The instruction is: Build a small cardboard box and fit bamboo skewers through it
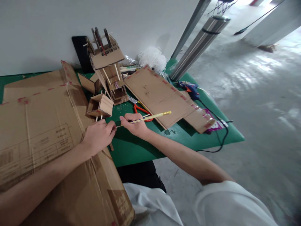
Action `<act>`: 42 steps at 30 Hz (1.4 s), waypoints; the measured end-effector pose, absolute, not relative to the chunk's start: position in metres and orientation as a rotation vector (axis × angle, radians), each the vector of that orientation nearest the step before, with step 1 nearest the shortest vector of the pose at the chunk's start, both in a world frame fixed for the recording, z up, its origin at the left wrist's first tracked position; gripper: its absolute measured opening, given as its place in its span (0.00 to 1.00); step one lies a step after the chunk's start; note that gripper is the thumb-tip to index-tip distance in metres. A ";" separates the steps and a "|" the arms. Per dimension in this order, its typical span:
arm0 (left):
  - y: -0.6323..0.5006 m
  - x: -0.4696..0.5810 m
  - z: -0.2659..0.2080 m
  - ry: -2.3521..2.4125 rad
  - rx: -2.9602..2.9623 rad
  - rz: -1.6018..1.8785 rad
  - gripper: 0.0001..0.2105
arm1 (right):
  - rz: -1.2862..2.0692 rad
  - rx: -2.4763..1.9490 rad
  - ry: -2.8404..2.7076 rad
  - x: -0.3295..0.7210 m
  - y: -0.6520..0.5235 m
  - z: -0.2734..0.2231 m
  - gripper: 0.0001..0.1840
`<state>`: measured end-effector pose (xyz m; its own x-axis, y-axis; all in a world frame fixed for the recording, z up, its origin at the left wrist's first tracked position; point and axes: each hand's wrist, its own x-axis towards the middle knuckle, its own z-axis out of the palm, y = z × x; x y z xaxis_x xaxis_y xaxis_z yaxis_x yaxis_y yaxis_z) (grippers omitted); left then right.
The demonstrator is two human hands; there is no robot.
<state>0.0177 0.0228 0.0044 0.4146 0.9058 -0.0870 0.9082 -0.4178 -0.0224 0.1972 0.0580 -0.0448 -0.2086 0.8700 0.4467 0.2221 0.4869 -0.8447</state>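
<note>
My right hand [135,124] is closed around a yellow pencil [160,115] with a dark-patterned section. The pencil's thin end points left and reaches the fingertips of my left hand [100,133]. Those left fingers are pinched together, and whatever is between them is mostly hidden. Just beyond them stands a small open cardboard box [105,106] with pale sticks under it. Below the left fingers a narrow cardboard strip [111,147] shows. Orange-handled scissors [148,118] lie behind my right hand, partly covered.
A tall cardboard structure [107,61] with sticks stands near the wall. A large flattened carton [47,125] covers the left side. On the green table [138,150] lie a cardboard panel [157,94], white stringy filler [152,59] and a corded glue gun [191,89]. A metal cylinder [197,47] rises behind.
</note>
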 end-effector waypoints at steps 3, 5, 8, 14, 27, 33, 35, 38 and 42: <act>0.023 0.018 0.004 1.678 2.627 -0.131 0.13 | 0.791 -0.922 -1.711 0.197 0.058 -0.045 0.26; 0.023 0.018 0.004 1.682 2.625 -0.126 0.13 | 0.783 -0.935 -1.709 0.197 0.058 -0.045 0.26; 0.023 0.017 0.004 1.676 2.628 -0.123 0.13 | 0.786 -0.942 -1.719 0.197 0.058 -0.044 0.26; 0.023 0.017 0.004 1.679 2.620 -0.123 0.14 | 0.796 -0.935 -1.709 0.197 0.058 -0.045 0.26; 0.022 0.018 0.007 1.667 2.600 -0.126 0.14 | 0.830 -0.955 -1.722 0.197 0.058 -0.045 0.28; 0.023 0.020 0.006 1.684 2.596 -0.131 0.14 | 0.813 -0.950 -1.719 0.197 0.058 -0.043 0.27; 0.023 0.020 0.005 1.680 2.605 -0.129 0.14 | 0.815 -0.928 -1.721 0.197 0.058 -0.044 0.27; 0.023 0.019 0.005 1.669 2.626 -0.123 0.14 | 0.808 -0.929 -1.703 0.197 0.058 -0.045 0.26; 0.023 0.019 0.006 1.669 2.613 -0.131 0.14 | 0.808 -0.930 -1.717 0.197 0.058 -0.044 0.26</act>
